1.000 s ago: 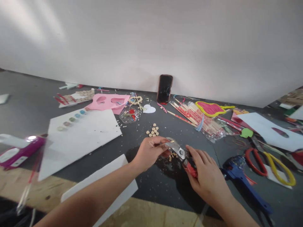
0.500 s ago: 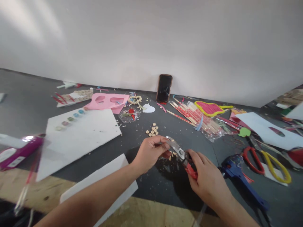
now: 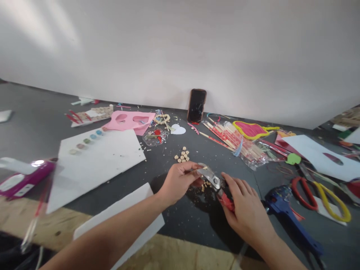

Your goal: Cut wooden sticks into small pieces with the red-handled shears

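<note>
My right hand (image 3: 244, 202) is wrapped round the red and black handles of a pair of pruning shears (image 3: 215, 182). The metal jaws point up and left, to the fingertips of my left hand (image 3: 178, 182). Those fingers are closed in a pinch right at the jaws; a tiny pale piece shows there, too small to name. Just beyond my left hand sits a small heap of pale flower-shaped pieces (image 3: 182, 155). Under the shears, more small pale bits (image 3: 206, 185) are scattered on the dark table (image 3: 180, 232).
A blue glue gun (image 3: 292, 219) and red-and-yellow-handled scissors (image 3: 332, 200) lie at the right. White boards (image 3: 95, 165) lie left. A phone (image 3: 197, 105) leans on the wall. Packaged chopsticks (image 3: 233, 138), pink felt (image 3: 129, 120) and a purple tool (image 3: 26, 180) lie around.
The view has shifted slightly, so the table items appear a little further right. Both hands stay at the shears, with the left fingers still pinched at the jaws.
</note>
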Motion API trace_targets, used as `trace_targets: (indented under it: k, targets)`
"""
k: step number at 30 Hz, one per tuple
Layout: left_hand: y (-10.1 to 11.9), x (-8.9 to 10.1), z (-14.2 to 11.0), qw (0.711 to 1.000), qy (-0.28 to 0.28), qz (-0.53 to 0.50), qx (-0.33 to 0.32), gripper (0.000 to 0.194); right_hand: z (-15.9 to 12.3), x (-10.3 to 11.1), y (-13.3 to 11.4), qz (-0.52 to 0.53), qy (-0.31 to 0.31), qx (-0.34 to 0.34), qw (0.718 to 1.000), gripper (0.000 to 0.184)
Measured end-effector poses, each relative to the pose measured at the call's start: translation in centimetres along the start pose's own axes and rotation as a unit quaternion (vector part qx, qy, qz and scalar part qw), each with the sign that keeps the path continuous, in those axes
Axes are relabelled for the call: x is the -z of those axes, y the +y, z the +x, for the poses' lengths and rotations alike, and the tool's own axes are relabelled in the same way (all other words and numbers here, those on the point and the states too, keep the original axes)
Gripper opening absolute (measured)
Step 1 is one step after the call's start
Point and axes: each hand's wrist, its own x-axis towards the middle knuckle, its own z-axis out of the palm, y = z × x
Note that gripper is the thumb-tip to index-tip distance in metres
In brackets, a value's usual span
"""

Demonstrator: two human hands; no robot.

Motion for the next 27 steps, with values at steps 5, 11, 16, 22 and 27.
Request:
trace_targets:
  k: [5, 11, 16, 22, 27]
  targets:
    - [0.26, 0.16, -0.02, 1.000, -0.010, 0.011, 0.001, 0.013, 0.04, 0.01, 0.00, 0.012, -0.005, 0.006, 1.000, 0.057]
    - [0.40, 0.19, -0.11, 1.000, -0.014, -0.001, 0.020, 0.014, 0.01, -0.08, -0.01, 0.032, -0.018, 0.013, 0.999, 0.051]
    - [0.07, -0.04, -0.35, 0.999, -0.016, -0.024, 0.032, 0.018, -0.30, 0.19, -0.16, 0.013, 0.002, 0.017, 1.000, 0.043]
    - [-0.17, -0.19, -0.39, 0.998, -0.024, -0.045, 0.022, 0.018, -0.27, 0.04, -0.39, 0.006, -0.002, 0.005, 1.000, 0.040]
    - [-0.12, -0.09, -0.21, 1.000, 0.002, -0.023, 0.011, 0.010, 0.06, -0.03, -0.36, 0.005, -0.001, 0.004, 1.000, 0.048]
